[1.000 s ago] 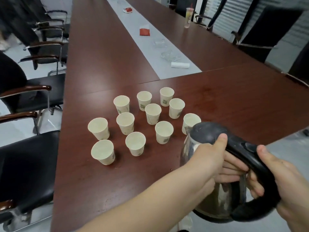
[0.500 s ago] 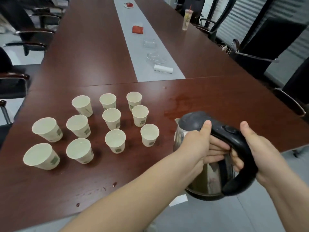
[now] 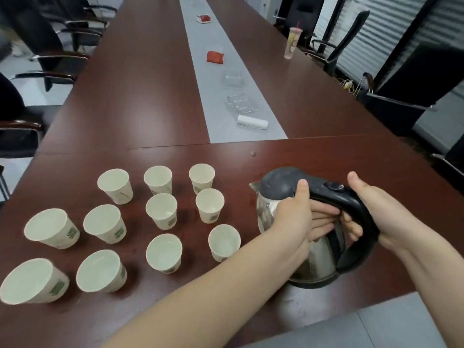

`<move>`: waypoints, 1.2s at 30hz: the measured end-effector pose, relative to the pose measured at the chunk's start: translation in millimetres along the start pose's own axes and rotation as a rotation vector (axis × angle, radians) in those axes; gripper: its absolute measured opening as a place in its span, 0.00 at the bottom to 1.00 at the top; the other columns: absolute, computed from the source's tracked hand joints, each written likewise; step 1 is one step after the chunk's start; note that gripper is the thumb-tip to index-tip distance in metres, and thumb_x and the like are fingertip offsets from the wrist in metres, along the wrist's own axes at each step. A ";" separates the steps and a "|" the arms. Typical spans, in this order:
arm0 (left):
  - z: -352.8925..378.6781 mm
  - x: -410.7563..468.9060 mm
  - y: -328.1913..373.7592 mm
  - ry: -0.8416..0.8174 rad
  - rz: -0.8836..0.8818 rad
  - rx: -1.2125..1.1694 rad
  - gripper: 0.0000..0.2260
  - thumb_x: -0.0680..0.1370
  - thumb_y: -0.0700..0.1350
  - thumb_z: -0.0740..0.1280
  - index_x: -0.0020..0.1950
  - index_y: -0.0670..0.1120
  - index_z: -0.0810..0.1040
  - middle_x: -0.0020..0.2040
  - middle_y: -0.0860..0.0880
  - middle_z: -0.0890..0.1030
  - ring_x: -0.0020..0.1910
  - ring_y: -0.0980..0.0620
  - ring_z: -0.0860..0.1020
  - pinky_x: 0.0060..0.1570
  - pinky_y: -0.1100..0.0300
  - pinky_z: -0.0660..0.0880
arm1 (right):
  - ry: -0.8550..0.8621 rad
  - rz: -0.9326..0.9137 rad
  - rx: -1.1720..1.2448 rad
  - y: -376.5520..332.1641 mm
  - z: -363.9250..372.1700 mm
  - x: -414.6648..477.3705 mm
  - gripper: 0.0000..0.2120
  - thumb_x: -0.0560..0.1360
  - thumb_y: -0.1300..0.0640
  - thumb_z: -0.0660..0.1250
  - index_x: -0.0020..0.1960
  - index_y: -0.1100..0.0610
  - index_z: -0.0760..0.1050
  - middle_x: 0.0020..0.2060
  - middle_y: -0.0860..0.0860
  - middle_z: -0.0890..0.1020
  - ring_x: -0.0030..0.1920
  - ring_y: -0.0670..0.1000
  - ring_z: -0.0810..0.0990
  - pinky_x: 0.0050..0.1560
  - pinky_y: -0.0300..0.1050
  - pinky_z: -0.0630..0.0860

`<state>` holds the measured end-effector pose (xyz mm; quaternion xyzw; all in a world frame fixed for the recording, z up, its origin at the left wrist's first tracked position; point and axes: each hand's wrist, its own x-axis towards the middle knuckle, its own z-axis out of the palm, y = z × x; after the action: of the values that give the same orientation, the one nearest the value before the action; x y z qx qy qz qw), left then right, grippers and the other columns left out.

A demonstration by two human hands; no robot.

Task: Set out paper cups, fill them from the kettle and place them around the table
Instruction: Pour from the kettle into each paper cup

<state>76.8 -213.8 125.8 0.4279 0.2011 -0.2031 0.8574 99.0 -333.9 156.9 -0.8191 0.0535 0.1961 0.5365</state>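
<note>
Several white paper cups (image 3: 162,210) with green prints stand upright in a loose cluster on the near end of the dark wooden table (image 3: 140,96). To their right sits a steel kettle (image 3: 319,259) with a black lid and black handle, its spout turned toward the cups. My right hand (image 3: 374,212) grips the handle from the right. My left hand (image 3: 295,219) wraps the kettle's body just under the lid, thumb up on the lid's edge. The kettle is over the table near its front edge; its base looks close to or on the surface.
A grey strip (image 3: 221,79) runs down the table's middle with red packets (image 3: 215,57), clear plastic trays (image 3: 241,104) and a white roll (image 3: 252,121). A plastic drink cup with a straw (image 3: 292,42) stands far right. Black office chairs (image 3: 406,96) line both sides.
The kettle, held in both hands, has come from beyond the table's front edge to over the table, right of the cups. The view has shifted to the right.
</note>
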 end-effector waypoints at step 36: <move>-37.4 42.8 36.9 0.281 0.100 -0.454 0.32 0.82 0.59 0.52 0.34 0.37 0.80 0.34 0.42 0.83 0.40 0.49 0.83 0.42 0.62 0.81 | -0.488 -0.029 -0.403 -67.6 37.3 112.4 0.31 0.66 0.34 0.57 0.21 0.60 0.71 0.15 0.57 0.69 0.16 0.52 0.66 0.21 0.35 0.67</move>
<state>125.4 -170.5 107.0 0.2583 0.3372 -0.0487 0.9040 212.5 -258.2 159.4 -0.8382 -0.1284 0.3860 0.3632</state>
